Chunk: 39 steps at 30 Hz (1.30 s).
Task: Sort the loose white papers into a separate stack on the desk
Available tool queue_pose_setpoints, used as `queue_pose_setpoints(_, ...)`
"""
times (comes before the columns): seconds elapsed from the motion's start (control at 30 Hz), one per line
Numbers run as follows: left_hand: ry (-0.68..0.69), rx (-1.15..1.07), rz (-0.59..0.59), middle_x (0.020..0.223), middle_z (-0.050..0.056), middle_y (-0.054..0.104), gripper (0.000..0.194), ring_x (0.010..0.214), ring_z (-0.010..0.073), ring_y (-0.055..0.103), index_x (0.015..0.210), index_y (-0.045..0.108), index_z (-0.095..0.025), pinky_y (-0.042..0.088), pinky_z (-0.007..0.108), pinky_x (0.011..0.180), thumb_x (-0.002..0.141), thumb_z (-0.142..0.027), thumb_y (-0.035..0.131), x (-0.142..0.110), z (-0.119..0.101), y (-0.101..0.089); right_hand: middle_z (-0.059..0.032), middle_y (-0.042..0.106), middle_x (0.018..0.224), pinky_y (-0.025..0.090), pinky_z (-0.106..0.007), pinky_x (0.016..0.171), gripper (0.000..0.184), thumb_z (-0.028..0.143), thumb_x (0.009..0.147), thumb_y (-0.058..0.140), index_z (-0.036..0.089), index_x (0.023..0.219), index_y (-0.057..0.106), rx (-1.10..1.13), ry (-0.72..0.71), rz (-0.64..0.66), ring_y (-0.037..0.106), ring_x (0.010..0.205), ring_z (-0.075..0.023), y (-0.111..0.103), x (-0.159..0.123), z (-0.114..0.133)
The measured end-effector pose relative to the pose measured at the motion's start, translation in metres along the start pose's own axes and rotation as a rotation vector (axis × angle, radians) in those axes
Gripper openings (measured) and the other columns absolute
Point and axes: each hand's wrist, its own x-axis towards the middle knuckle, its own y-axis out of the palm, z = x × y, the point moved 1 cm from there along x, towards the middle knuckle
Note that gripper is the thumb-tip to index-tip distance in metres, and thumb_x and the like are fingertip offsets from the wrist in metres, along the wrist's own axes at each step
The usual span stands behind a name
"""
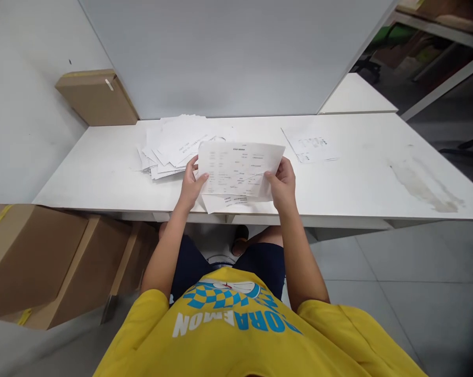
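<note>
Between my two hands is a printed sheet of paper (pixel 236 167), held up over the front part of the white desk. My left hand (pixel 192 183) grips its left edge, thumb in front and fingers behind. On the right edge, my right hand (pixel 282 183) pinches it the same way. Beneath its lower edge another printed paper (pixel 216 203) shows in part; whether it is held too, I cannot tell. A loose pile of papers (pixel 175 136) lies behind my left hand. Farther right, a few printed sheets (pixel 312 145) lie flat on the desk.
The white desk (pixel 362 183) meets an upright grey panel (pixel 236 57) at the back. A cardboard box (pixel 98 97) leans at its far left corner. Several large cartons (pixel 32 251) stand at the lower left. A grey stain (pixel 425 186) marks the desk's right side.
</note>
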Motion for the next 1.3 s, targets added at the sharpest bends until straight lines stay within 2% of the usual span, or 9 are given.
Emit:
queue_pose_setpoints(0.17,-0.061,-0.195,0.174,0.125,0.015,0.064,0.070,0.114,0.0293,0.064,0.130,0.049,-0.022,0.054,0.044,0.095,0.076,-0.061,0.071,0.009,0.005,0.001,-0.0073,0.055,0.114,0.048,-0.040,0.096,0.041,0.045,0.084,0.055,0.030,0.122,0.048,-0.039,-0.108,-0.155,0.054,0.118,-0.0245,0.003,-0.004,-0.013)
queue_pose_setpoints(0.37,0.021,-0.158,0.114,0.127,0.015,0.063,0.066,0.117,0.0276,0.062,0.128,0.051,-0.021,0.052,0.042,0.097,0.077,-0.060,0.070,-0.001,0.009,0.006,-0.0071,0.053,0.115,0.043,-0.041,0.102,0.044,0.048,0.080,0.060,0.029,0.116,0.043,0.089,-0.090,-0.198,0.053,0.117,-0.0238,0.005,-0.019,-0.032)
queue_pose_setpoints(0.47,0.049,-0.109,0.101,0.132,0.014,0.059,0.070,0.120,0.0253,0.060,0.133,0.047,-0.022,0.051,0.039,0.099,0.078,-0.058,0.071,-0.008,0.015,0.009,-0.0062,0.053,0.113,0.044,-0.039,0.101,0.047,0.048,0.077,0.062,0.029,0.115,0.043,0.111,-0.041,-0.157,0.054,0.115,-0.0227,0.005,-0.024,-0.038)
queue_pose_setpoints(0.57,0.042,-0.027,0.093,0.133,0.014,0.058,0.065,0.121,0.0253,0.059,0.130,0.051,-0.021,0.049,0.039,0.100,0.080,-0.058,0.068,-0.013,0.020,0.013,-0.0056,0.055,0.112,0.045,-0.039,0.101,0.050,0.051,0.074,0.065,0.028,0.113,0.043,0.092,0.041,-0.061,0.055,0.114,-0.0224,0.006,-0.023,-0.045)
queue_pose_setpoints(0.7,-0.003,-0.058,0.044,0.124,0.015,0.065,0.060,0.116,0.0274,0.062,0.123,0.056,-0.019,0.050,0.043,0.099,0.082,-0.060,0.064,-0.010,0.017,0.018,-0.0047,0.060,0.109,0.045,-0.040,0.100,0.038,0.048,0.078,0.064,0.027,0.106,0.050,0.056,0.070,0.049,0.057,0.110,-0.0230,0.003,-0.016,-0.037)
queue_pose_setpoints(0.87,0.027,-0.073,0.054,0.123,0.014,0.067,0.059,0.117,0.0294,0.063,0.118,0.060,-0.019,0.051,0.044,0.100,0.079,-0.062,0.068,0.000,0.004,0.013,-0.0043,0.062,0.108,0.049,-0.037,0.093,0.030,0.043,0.080,0.063,0.027,0.104,0.055,-0.001,0.059,0.049,0.057,0.109,-0.0234,-0.009,-0.008,-0.016)
queue_pose_setpoints(1.0,0.030,-0.132,0.068,0.116,0.014,0.070,0.058,0.112,0.0292,0.065,0.115,0.062,-0.018,0.053,0.042,0.095,0.076,-0.061,0.071,-0.004,0.010,0.008,-0.0027,0.063,0.100,0.050,-0.036,0.090,0.027,0.038,0.075,0.064,0.026,0.097,0.054,0.030,0.142,0.052,0.061,0.100,-0.0216,-0.013,-0.018,-0.025)
queue_pose_setpoints(1.17,-0.025,-0.151,0.073,0.105,0.013,0.074,0.052,0.105,0.0290,0.068,0.105,0.067,-0.016,0.054,0.043,0.093,0.076,-0.058,0.072,-0.010,0.018,0.012,-0.0028,0.065,0.101,0.049,-0.037,0.092,0.028,0.035,0.073,0.063,0.026,0.098,0.053,0.070,0.156,0.034,0.061,0.101,-0.0216,-0.017,-0.029,-0.032)
queue_pose_setpoints(1.3,-0.053,-0.141,0.120,0.105,0.012,0.073,0.048,0.102,0.0283,0.068,0.106,0.068,-0.017,0.055,0.042,0.089,0.079,-0.057,0.069,-0.006,0.007,0.021,-0.0024,0.067,0.093,0.051,-0.038,0.087,0.030,0.032,0.070,0.064,0.025,0.098,0.054,-0.004,0.248,0.079,0.063,0.096,-0.0229,-0.042,-0.022,-0.019)
